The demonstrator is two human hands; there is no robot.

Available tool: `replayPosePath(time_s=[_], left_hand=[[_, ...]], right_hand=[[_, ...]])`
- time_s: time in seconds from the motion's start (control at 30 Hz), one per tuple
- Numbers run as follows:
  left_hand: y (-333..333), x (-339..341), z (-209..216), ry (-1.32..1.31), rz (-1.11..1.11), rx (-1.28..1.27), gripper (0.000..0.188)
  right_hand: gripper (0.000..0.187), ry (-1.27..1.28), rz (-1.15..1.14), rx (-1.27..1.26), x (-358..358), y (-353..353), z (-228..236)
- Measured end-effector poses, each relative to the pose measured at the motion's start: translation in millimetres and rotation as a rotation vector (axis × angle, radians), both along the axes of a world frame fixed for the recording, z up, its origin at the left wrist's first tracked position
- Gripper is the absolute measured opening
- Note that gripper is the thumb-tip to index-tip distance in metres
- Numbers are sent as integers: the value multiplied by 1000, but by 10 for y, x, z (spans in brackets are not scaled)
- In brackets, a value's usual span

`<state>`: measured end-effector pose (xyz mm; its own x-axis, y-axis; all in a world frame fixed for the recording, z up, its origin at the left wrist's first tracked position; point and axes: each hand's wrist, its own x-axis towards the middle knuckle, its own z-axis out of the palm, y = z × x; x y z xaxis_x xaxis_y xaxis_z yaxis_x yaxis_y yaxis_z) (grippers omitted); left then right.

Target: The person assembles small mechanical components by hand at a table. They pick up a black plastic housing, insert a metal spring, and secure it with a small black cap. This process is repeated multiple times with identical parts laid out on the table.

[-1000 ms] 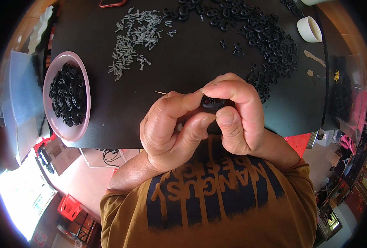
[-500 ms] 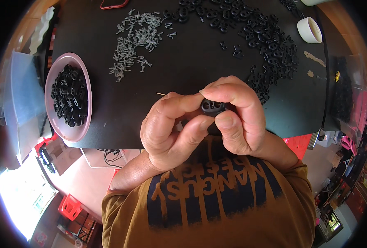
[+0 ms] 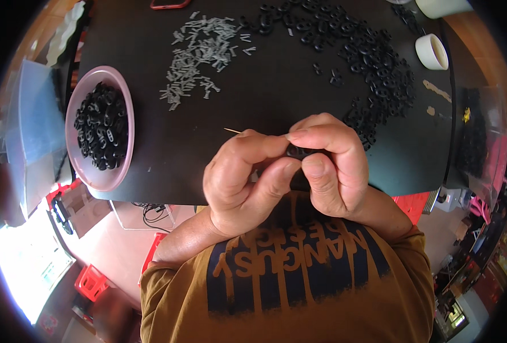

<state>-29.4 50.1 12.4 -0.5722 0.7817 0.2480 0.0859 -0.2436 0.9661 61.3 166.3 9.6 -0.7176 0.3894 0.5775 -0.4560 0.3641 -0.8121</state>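
Note:
Above my lap, at the table's near edge, a small black two-hole cord lock (image 3: 297, 151) is pinched between both hands. My left hand (image 3: 239, 177) grips it with thumb and forefinger from one side. A thin wooden stick (image 3: 231, 130), like a toothpick, pokes out behind that hand's bent fingers. From the other side my right hand (image 3: 336, 166) closes thumb and forefinger on the cord lock. Fingertips cover most of the piece, and its holes barely show. Beyond my hands lies a heap of small metal springs (image 3: 199, 54). Black cord lock parts (image 3: 379, 74) spread in an arc at right.
At left on the dark table (image 3: 156, 148) stands a pink bowl (image 3: 129, 146) full of black cord locks (image 3: 102, 126). A white cup (image 3: 431, 52) sits near the right edge. A red-edged phone (image 3: 170, 4) lies at the far side.
The cord lock has tilted between my fingers, so its two-hole face shows less. Both hands keep their pinch on it. The whole view has shifted slightly.

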Motion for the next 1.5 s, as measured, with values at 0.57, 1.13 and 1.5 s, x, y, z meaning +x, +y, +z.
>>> replayPosePath(time_s=[0.57,1.13,1.5], left_hand=[[-565,-603,197,-55,337,-28,19],[256,-406,244,773,58,-331,20],[1187,-345,105,1057,-322,-517,17]], right_hand=[[31,-182,-82,171,79,-58,34],[24,-118,-88,84,402,36,-62],[31,-84,-44,8,513,112,-75]])
